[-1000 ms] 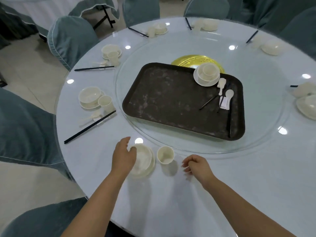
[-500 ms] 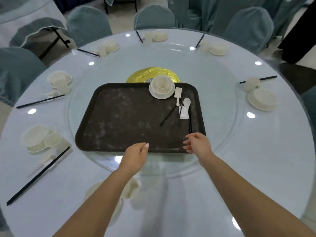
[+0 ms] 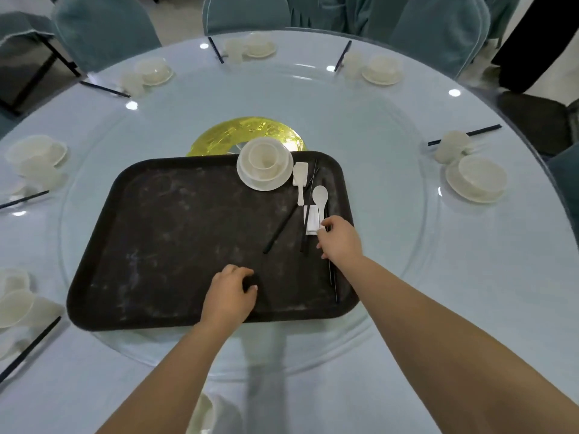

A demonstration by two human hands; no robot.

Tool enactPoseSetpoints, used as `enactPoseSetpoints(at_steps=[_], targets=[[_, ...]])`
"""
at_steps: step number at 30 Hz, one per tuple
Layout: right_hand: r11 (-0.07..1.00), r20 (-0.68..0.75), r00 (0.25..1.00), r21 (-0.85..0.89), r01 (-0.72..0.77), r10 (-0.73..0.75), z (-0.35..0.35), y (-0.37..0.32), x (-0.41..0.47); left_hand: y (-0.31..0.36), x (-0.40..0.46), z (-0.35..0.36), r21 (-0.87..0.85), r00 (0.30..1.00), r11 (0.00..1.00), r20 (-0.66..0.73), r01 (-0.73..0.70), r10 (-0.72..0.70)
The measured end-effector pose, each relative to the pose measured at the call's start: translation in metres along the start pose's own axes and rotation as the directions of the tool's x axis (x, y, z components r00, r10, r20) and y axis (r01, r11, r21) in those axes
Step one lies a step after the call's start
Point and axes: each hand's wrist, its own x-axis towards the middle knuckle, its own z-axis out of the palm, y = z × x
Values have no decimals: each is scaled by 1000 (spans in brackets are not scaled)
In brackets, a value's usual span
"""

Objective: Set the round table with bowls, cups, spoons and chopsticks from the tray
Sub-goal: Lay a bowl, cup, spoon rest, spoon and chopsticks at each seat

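Note:
A dark brown tray (image 3: pixel 163 245) lies on the glass turntable. At its far right stands a white plate, bowl and cup stack (image 3: pixel 264 166). Beside the stack lie a flat white spoon (image 3: pixel 300 180), a round white spoon (image 3: pixel 320 195), a white packet (image 3: pixel 311 220) and black chopsticks (image 3: pixel 280 228). My right hand (image 3: pixel 340 241) is over the tray's right side, thumb and forefinger pinched on the round spoon's handle end. My left hand (image 3: pixel 230 296) hovers over the tray's near edge, loosely curled and holding nothing. My left arm partly hides a white bowl (image 3: pixel 200 415) at the table's near edge.
Several place settings of plate, bowl, cup and chopsticks ring the round table, such as one at the right (image 3: pixel 476 180) and one at the far left (image 3: pixel 153 72). A gold disc (image 3: pixel 219 136) shows behind the tray. Blue-covered chairs (image 3: pixel 103 29) surround the table.
Both hands moved forward from the near place setting onto the tray. The right hand went on to the spoon's handle; the left advanced past the tray's near edge.

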Motion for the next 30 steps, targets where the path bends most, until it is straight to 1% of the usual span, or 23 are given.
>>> enactPoseSetpoints(at_steps=[7, 13, 19, 25, 30], targets=[[987, -38, 999, -157, 31, -38, 13, -9, 21, -4, -1, 7, -21, 999, 1000, -29, 12, -12], [973, -67, 998, -231, -18, 2, 21, -17, 28, -4, -7, 11, -35, 998, 999, -67, 2, -4], [945, -101, 995, -327, -10, -25, 26, -12, 23, -3, -11, 13, -43, 997, 999, -76, 6, -9], [920, -61, 998, -393, 6, -32, 24, -16, 28, -4, -16, 15, -39, 998, 999, -64, 5, -8], [872, -7, 999, -490, 24, -31, 24, -19, 29, -5, -15, 15, -66, 999, 998, -46, 21, -24]])
